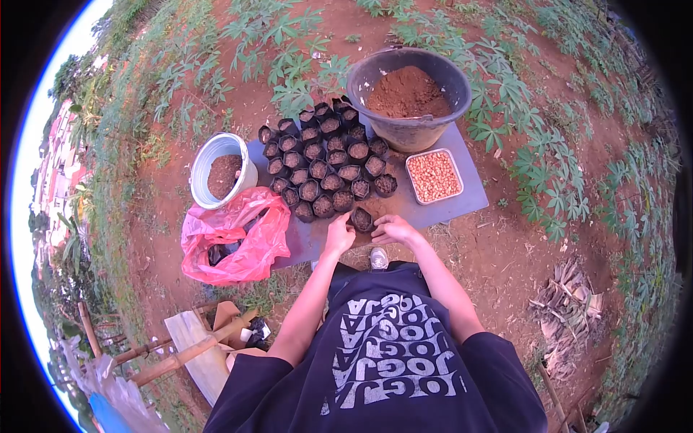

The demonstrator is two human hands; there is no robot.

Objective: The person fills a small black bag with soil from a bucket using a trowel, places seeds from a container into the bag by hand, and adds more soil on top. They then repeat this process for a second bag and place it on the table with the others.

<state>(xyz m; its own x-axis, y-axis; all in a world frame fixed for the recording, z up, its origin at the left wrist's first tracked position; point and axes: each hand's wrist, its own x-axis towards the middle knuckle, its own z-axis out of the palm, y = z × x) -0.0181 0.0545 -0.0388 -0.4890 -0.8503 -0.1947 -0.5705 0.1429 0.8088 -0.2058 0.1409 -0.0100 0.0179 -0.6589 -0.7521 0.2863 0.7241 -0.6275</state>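
A small black seedling bag [362,219] filled with soil stands near the front edge of the table, a little apart from the others. My left hand [340,234] is at its left side, fingers drawn together on the bag's edge. On the opposite side, my right hand [395,229] has its fingers loosely bent and apart, close to the bag; whether they touch it is hard to see. Just beyond my hands, several soil-filled black bags [318,169] stand packed in rows. To the right lies a clear square container of orange-yellow corn kernels [434,177].
A large dark bucket of reddish soil [408,94] stands at the table's back right. At the left are a white pail with soil [224,172] and a pink plastic bag [234,234]. The grey table [473,187] stands among leafy plants; bamboo poles [195,348] lie lower left.
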